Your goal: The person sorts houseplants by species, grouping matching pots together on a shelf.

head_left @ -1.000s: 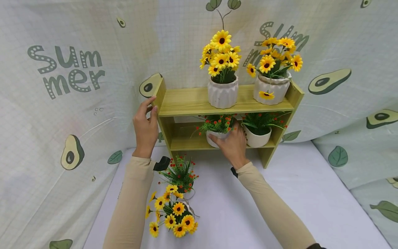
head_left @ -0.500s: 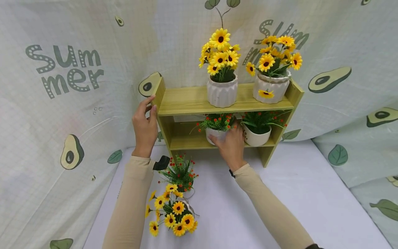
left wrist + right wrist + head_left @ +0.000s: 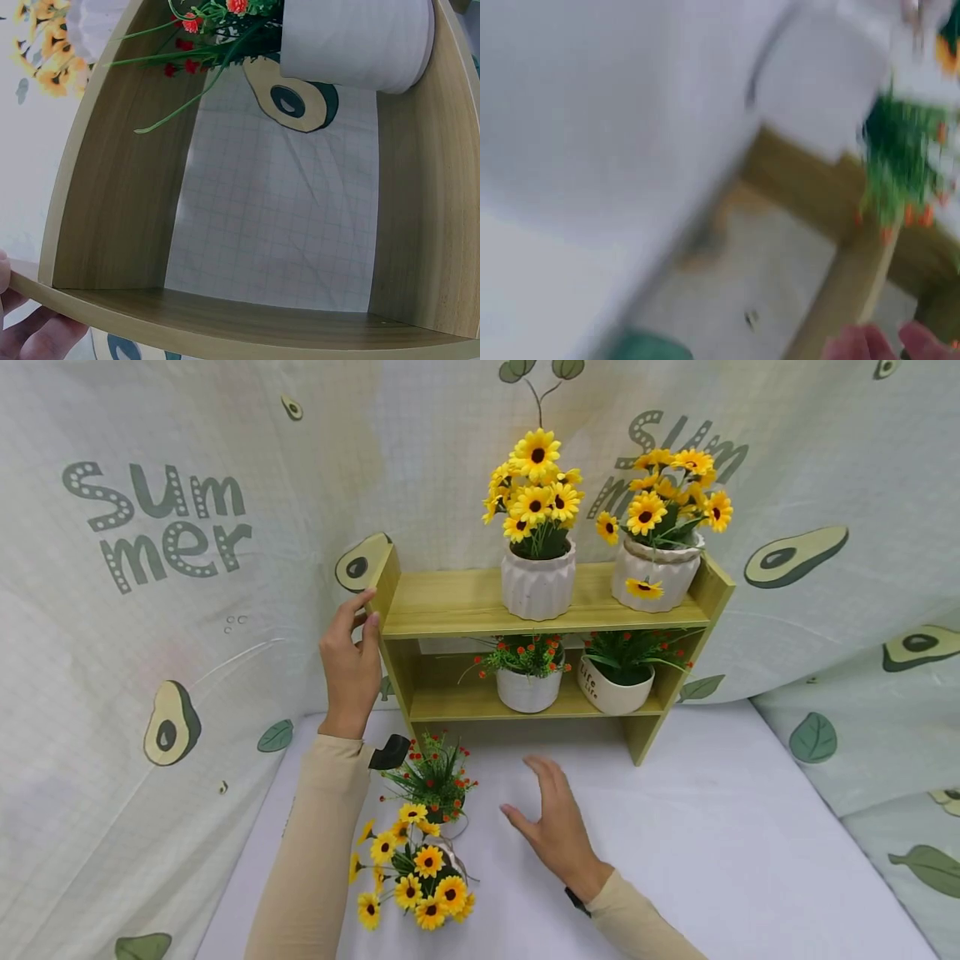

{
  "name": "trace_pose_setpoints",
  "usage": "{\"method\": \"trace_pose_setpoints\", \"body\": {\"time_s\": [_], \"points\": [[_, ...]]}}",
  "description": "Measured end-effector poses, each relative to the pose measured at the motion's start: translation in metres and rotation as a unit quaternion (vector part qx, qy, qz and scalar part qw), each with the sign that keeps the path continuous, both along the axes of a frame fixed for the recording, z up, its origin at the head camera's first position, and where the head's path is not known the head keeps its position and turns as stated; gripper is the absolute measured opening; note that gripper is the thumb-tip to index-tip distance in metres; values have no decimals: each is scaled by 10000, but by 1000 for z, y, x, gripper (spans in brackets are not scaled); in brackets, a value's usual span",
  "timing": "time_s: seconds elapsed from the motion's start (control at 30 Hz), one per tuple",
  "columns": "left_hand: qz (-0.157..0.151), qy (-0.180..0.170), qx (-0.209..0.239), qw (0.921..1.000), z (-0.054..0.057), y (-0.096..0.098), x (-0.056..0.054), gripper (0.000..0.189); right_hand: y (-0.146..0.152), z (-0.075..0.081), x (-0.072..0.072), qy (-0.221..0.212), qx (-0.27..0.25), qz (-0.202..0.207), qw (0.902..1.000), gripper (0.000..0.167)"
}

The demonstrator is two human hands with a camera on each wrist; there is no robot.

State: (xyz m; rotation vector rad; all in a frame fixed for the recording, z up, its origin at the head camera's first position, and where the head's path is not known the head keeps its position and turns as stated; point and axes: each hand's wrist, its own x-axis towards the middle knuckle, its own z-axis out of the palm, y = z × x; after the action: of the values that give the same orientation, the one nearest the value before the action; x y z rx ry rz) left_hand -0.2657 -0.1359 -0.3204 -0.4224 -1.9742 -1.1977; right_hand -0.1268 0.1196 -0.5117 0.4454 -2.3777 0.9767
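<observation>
At the upper left of a two-tier wooden shelf [image 3: 450,606], my left hand [image 3: 350,672] pinches the front edge of the side panel. The left wrist view shows its fingers [image 3: 46,337] and thumb on either side of that board. Over the table, in front of the shelf, my right hand [image 3: 557,822] has thumb and fingers spread, holding nothing. A white pot with small red flowers [image 3: 527,689] stands in the middle of the lower tier. Right of it is a white lettered pot [image 3: 618,692] with green leaves. Two sunflower pots, one fluted [image 3: 537,585] and one with twine [image 3: 655,578], stand on top.
Left of my right hand, between the forearms, stand a red-flowered potted plant [image 3: 433,781] and a potted sunflower bunch [image 3: 420,877] on the white table [image 3: 720,827]. Behind the shelf hangs a printed avocado cloth [image 3: 292,510].
My right hand has let go of the white red-flowered pot and drawn back toward me over the table. The pot stays on the lower tier. My left hand keeps its place.
</observation>
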Motion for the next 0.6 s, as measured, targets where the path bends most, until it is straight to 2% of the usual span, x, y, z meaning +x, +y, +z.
{"method": "trace_pose_setpoints", "body": {"time_s": [0.07, 0.13, 0.23, 0.33, 0.47, 0.6], "points": [[3, -11, -20, 10000, 1, 0, 0, 34, -5, -11, 15, -574, 89, 327, 9978, 77], [24, -27, -36, 10000, 1, 0, 1, 34, -11, -19, 29, -1197, 150, 646, 9906, 75], [27, -39, -19, 10000, 1, 0, 1, 33, -19, -28, 45, -2065, 114, 1083, 9724, 76], [36, -57, -10, 10000, 1, 0, 1, 33, -28, -32, 54, -2733, 78, 1409, 9515, 81], [58, -83, 5, 9999, 1, 0, 1, 34, -41, -34, 58, -3269, -50, 1725, 9292, 91], [43, -71, 11, 10000, 1, 0, 0, 33, -52, -38, 60, -3402, -216, 1942, 9198, 94]]}}
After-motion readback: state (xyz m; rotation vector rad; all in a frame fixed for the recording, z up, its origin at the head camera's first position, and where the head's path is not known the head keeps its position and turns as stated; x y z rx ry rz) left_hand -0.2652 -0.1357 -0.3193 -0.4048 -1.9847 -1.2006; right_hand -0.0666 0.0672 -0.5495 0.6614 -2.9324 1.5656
